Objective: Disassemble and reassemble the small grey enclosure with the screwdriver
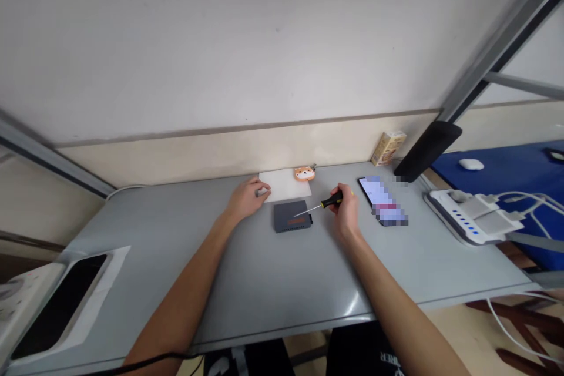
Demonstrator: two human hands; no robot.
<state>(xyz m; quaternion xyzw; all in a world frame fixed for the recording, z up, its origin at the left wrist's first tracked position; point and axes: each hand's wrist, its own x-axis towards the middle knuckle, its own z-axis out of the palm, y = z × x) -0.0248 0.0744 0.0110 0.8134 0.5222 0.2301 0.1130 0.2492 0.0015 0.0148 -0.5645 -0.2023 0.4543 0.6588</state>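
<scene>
The black-and-yellow screwdriver (pixel 331 200) is gripped in the right hand (pixel 347 211), its shaft slanted over the dark grey box (pixel 286 212) at the centre of the frame; whether the box is touched by the tip cannot be told. The left hand (pixel 247 198) is curled narrow beside the white sheet (pixel 279 186); whether anything small is pinched there cannot be told.

The box is not braced by either hand, so it could be skidded over the smooth tabletop (pixel 247 282) if it were pushed sideways. Its upper face could be scratched if the tip were slid at this low slant. The lit phone (pixel 381 202), right of centre, could be knocked if the right hand were swung outward.

Counted are two hands, one screwdriver, one box, one orange animal-faced case (pixel 304 174) at the sheet's right end, and one lit phone. One carton (pixel 388 148) and one black cylinder (pixel 427 151) are seen at upper right, one power strip (pixel 467 226) at right, and one dark-screened device (pixel 61 305) at lower left.
</scene>
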